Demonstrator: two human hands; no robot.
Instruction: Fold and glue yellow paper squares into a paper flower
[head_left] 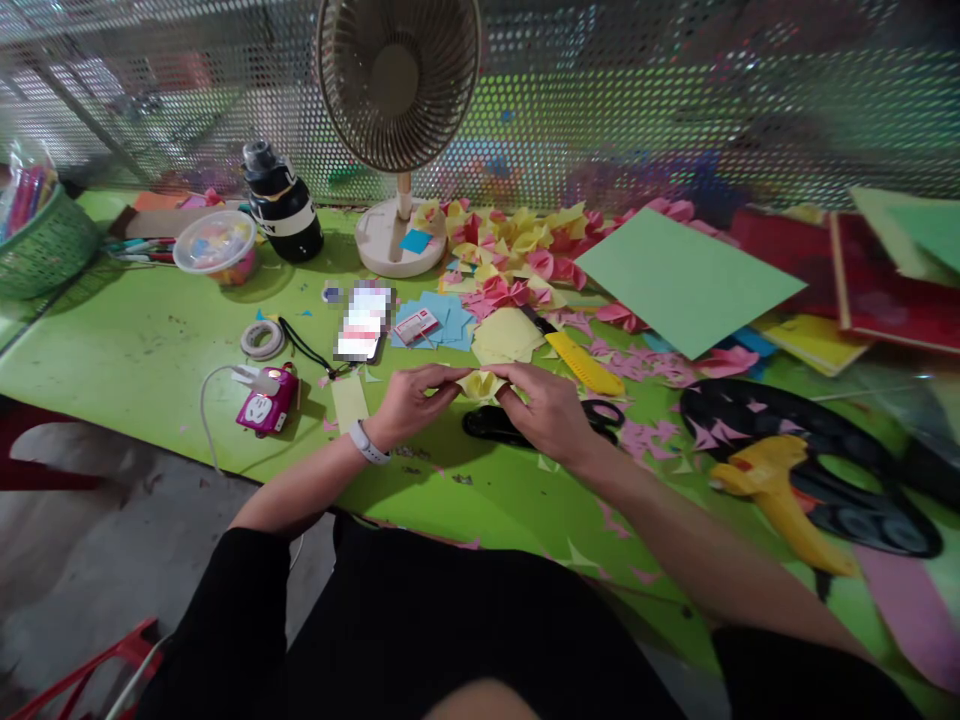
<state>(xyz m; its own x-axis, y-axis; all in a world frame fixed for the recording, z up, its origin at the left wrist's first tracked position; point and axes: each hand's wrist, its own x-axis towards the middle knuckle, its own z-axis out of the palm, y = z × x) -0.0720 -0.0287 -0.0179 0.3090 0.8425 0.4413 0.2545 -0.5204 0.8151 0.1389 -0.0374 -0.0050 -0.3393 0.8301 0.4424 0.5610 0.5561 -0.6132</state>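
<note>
Between my two hands is a small folded yellow paper flower (481,385). My left hand (417,402), with a white band at its wrist, pinches the flower's left side between thumb and fingers. On the other side my right hand (545,408) pinches it the same way. Below the right hand lies a black object (491,426), partly covered, with black scissor-like loops (606,412) to its right. A stack of pale yellow paper (507,337) and a yellow utility knife (585,362) lie just beyond the hands.
Pink and yellow paper flowers (517,245) are heaped near a fan (401,240). A phone (365,320), tape roll (262,340), pink power adapter (268,402) and black bottle (282,205) stand left. Right are a black palette (896,500), yellow glue gun (787,500) and green paper (690,280).
</note>
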